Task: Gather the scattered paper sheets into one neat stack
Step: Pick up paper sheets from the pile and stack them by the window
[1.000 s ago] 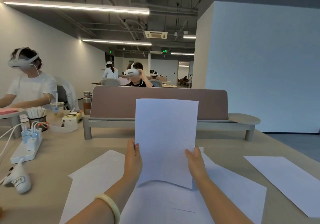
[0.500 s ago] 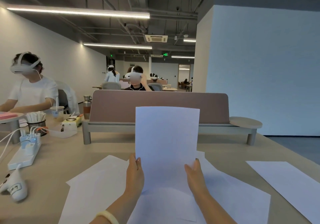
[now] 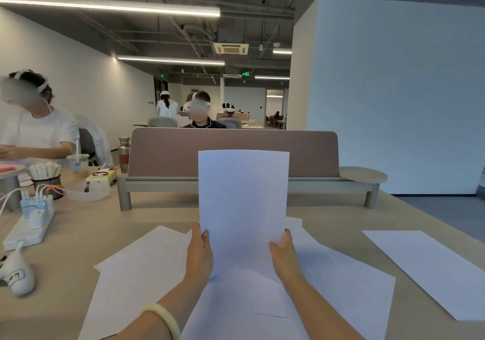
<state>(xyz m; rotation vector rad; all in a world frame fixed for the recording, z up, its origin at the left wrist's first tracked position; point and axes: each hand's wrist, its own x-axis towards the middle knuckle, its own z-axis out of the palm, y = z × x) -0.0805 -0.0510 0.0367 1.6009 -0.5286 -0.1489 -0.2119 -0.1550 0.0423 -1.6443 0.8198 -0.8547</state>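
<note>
Head view: a held sheaf [image 3: 242,195] of white paper is stood upright near the middle of the counter [image 3: 78,224], and its lower edge appears to be set down on the paper lying beneath it. The left grip [image 3: 200,254] is closed on the sheaf's left edge low down, and the right grip [image 3: 284,257] is closed on its right edge at about the same height, so the paper is pinched from both sides. Only the front face is seen, so it cannot be told whether one sheet or several are held.

The task is judged to be at an early or middle stage. Something has been lifted and is being squared on end, but much remains flat and scattered. The left sheets [image 3: 136,274] are overlapped askew beside the left forearm. The middle sheets [image 3: 349,282] are spread under and to the right of the right forearm, with edges out of line. The far sheet [image 3: 430,268] lies alone, well apart, toward the counter's right side. All of these are yet to be collected, added to what is held, and aligned before a single neat stack can be laid down
</note>
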